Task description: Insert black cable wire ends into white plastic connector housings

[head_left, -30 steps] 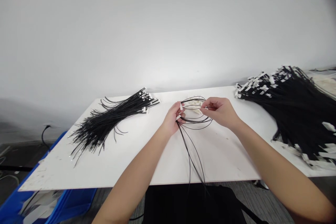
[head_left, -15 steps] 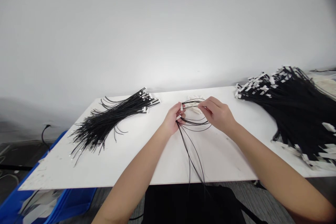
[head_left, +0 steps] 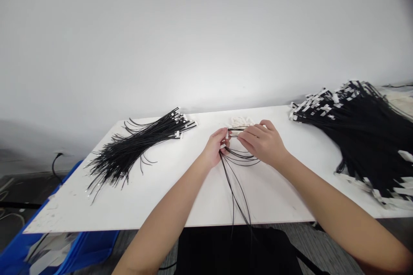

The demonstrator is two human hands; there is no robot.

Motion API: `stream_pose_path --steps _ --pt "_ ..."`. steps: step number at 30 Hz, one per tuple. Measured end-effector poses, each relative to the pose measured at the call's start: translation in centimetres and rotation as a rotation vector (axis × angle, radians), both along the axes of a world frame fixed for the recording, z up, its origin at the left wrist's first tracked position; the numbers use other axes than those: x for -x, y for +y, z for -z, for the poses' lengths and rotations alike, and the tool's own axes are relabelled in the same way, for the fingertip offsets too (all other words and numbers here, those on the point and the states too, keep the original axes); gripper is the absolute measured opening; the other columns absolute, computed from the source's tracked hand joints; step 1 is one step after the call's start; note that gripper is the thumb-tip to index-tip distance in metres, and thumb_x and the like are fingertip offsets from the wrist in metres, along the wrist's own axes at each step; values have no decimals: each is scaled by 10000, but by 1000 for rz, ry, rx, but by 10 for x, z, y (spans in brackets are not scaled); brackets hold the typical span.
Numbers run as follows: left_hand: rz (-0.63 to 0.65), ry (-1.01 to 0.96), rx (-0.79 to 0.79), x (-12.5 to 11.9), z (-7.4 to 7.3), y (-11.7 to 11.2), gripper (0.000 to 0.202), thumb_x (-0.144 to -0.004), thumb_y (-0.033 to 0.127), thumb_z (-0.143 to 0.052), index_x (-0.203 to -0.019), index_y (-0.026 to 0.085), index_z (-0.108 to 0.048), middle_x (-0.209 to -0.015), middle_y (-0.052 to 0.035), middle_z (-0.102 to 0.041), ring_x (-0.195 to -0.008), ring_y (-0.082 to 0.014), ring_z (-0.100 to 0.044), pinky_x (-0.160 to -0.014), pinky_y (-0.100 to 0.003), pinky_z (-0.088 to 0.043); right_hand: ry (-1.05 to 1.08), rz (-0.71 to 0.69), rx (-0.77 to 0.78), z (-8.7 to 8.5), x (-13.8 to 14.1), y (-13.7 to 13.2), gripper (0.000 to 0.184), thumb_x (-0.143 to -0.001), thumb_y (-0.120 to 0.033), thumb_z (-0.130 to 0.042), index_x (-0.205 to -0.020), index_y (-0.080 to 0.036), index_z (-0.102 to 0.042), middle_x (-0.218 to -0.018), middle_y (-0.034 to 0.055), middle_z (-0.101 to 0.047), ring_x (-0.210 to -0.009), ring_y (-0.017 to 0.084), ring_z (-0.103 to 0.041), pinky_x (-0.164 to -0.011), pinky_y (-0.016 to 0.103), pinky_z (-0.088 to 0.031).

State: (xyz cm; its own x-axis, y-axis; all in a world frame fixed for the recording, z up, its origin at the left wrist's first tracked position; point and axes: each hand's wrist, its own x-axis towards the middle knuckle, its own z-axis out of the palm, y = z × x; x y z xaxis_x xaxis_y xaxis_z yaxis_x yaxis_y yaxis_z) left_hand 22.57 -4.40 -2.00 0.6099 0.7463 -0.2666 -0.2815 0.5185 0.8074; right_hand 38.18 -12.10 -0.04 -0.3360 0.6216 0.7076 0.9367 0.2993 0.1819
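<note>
Near the middle of the table, my left hand is closed on the white connector ends of a looped black wire harness. My right hand pinches one or more of its thin wires just to the right of the upper connector, with the fingertips partly hidden. The wires bend round in a loop between the two hands. Several loose wire ends hang from below my left hand past the table's front edge. Behind the hands lies a small heap of white connectors.
On the left of the white table lies a bundle of black wires with white connectors. A much larger pile of black wire harnesses covers the right side. A blue bin holding white pieces stands below the left edge.
My right hand has moved left, closer to the connector in my left hand. My left hand has shifted slightly to the right with the wires.
</note>
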Motion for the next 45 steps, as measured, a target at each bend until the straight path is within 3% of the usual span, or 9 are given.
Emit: stream_pose_path --steps 15,23,25,29,33,39,45 --pt "-64 -7 4 -3 4 -1 329 -617 407 -719 -758 141 -587 -630 28 -433 -436 -14 -357 -329 -130 -168 -14 8 15 7 6 2 105 -845 -180 -467 -800 -182 -562 -696 1 -565 -630 103 -459 -731 303 -281" --pt "-59 -82 93 -1 0 2 343 -661 431 -682 -796 137 -571 -559 55 -361 -389 -12 -313 -325 -137 -188 -14 30 -219 -1 13 -8 85 -797 -167 -544 -789 -251 -542 -795 -29 -615 -757 123 -505 -730 345 -226" --pt "-93 -103 147 -1 -2 5 335 -663 413 -686 -807 139 -558 -563 57 -370 -384 -9 -310 -318 -134 -191 -13 -40 -189 -2 15 -11 84 -798 -176 -545 -762 -252 -541 -716 -36 -593 -665 102 -472 -667 334 -215" --pt "-137 -163 227 2 -2 10 293 -692 374 -671 -820 154 -525 -569 62 -384 -365 -9 -280 -307 -139 -211 -91 -253 26 0 17 -12 144 -819 -174 -491 -694 -221 -543 -547 -40 -493 -513 81 -339 -596 314 -205" --pt "-103 -295 243 4 -1 12 263 -719 355 -653 -812 164 -499 -570 68 -363 -364 -4 -267 -321 -128 -250 -157 -311 138 6 20 -8 203 -823 -142 -450 -644 -193 -532 -492 -38 -416 -515 88 -314 -604 301 -204" --pt "-104 -362 254 5 -1 12 234 -741 336 -635 -807 164 -492 -566 69 -350 -372 -6 -277 -329 -125 -262 -153 -308 62 14 23 -2 173 -856 -275 -476 -720 -192 -545 -548 -37 -454 -568 92 -336 -665 298 -224" --pt "-97 -357 262 5 -1 11 247 -735 344 -642 -817 168 -489 -570 70 -353 -373 -6 -276 -330 -124 -258 -59 -259 -23 17 27 -4 133 -847 -279 -520 -749 -195 -554 -582 -48 -501 -589 80 -366 -754 311 -257"
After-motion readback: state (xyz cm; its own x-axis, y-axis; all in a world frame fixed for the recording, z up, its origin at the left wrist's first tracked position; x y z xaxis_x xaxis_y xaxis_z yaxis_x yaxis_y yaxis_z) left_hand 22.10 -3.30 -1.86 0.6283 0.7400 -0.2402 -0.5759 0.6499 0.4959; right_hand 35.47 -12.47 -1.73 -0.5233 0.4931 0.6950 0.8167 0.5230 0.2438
